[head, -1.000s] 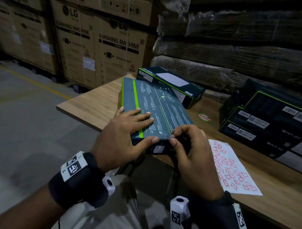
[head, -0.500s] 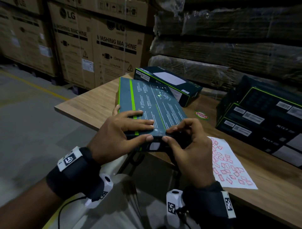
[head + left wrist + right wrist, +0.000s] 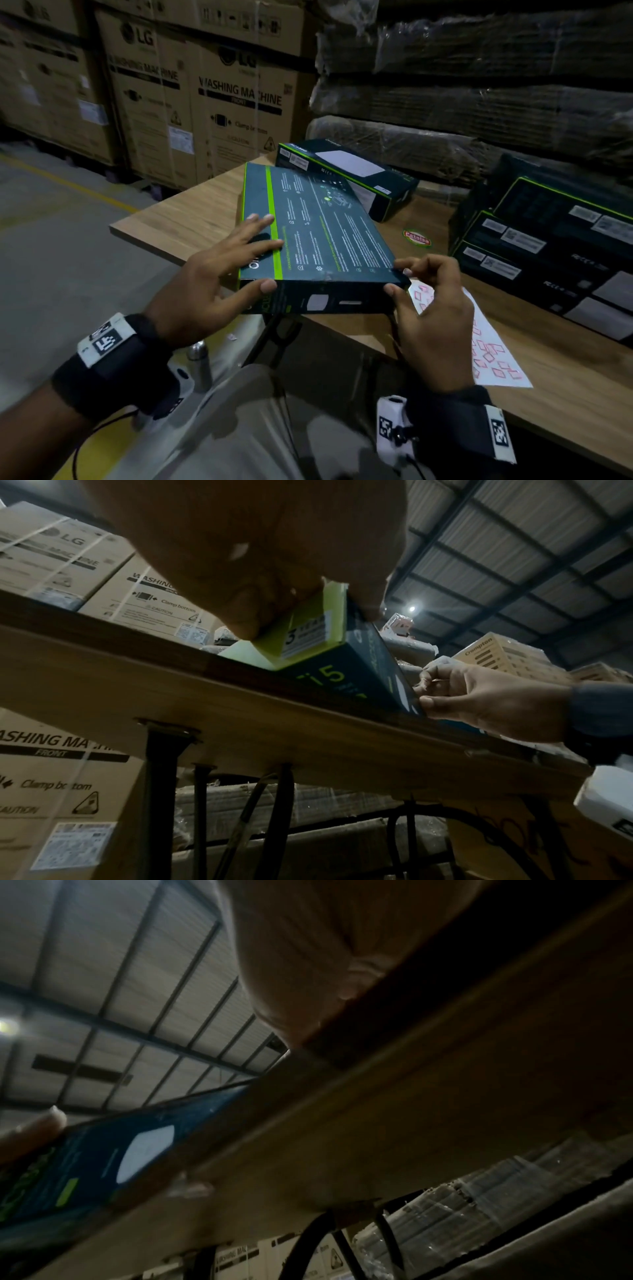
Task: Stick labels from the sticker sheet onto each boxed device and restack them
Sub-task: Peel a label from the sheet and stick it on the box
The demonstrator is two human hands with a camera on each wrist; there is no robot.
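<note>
The left hand [image 3: 205, 291] grips the flat device box [image 3: 318, 233], fingers spread flat on its top, thumb on the near side face. The right hand [image 3: 435, 318] pinches the box's near right corner between thumb and curled fingers. The box overhangs the table [image 3: 191, 219] edge. Beneath the right fingers lies the sticker sheet [image 3: 493, 349]. Beyond the fingertips sits another box [image 3: 346, 171]; right of them, stacked boxes [image 3: 548, 253].
</note>
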